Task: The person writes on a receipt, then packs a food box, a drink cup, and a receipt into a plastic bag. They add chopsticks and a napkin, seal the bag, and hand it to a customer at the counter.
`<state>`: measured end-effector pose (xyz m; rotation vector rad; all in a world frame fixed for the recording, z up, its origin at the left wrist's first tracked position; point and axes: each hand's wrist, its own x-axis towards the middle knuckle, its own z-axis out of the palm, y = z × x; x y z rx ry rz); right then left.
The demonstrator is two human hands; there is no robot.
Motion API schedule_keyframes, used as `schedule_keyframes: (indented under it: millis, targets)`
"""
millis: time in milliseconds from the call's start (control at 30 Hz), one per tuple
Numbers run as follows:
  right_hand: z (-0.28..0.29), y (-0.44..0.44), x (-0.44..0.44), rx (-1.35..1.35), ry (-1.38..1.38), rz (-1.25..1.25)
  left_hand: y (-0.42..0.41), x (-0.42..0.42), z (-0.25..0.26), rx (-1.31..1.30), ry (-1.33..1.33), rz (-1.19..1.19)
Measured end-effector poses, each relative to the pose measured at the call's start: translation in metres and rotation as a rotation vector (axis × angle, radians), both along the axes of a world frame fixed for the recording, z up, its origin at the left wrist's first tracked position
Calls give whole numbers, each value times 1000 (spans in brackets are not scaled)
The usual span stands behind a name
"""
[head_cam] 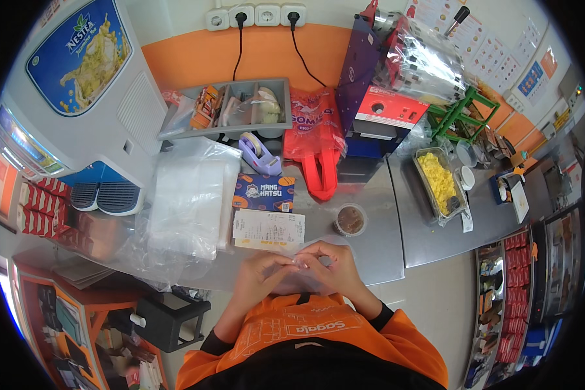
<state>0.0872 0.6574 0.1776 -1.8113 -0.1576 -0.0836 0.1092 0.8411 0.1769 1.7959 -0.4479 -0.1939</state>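
My left hand and my right hand meet over the front edge of the steel counter, pinching a thin clear plastic bag between their fingertips. Just behind the hands lies a printed paper slip, in front of a blue and orange printed box. To the right of the slip stands a clear cup with brown contents. A stack of clear plastic bags lies to the left. A purple tape dispenser stands behind the box.
A grey divided tray, a red tote bag and a red-fronted machine line the back. A drink dispenser stands left. On the right is a container of yellow food. A black stool is below the counter.
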Motion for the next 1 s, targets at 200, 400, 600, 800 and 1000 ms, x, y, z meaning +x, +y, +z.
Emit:
schedule_keyframes:
  millis: [200, 400, 600, 800, 1000]
  targets:
    - [6, 0, -3, -114, 127, 93, 2, 2, -12, -76, -1, -46]
    - [20, 2, -3, 82, 99, 215, 13, 11, -2, -30, -118, 43]
    - [1, 1, -5, 88, 18, 151, 21, 11, 1, -3, -162, -24]
    - [15, 17, 0, 142, -51, 90, 17, 1, -1, -97, -18, 39]
    - [13, 13, -6, 15, 85, 170, 16, -1, -10, -35, -130, 90]
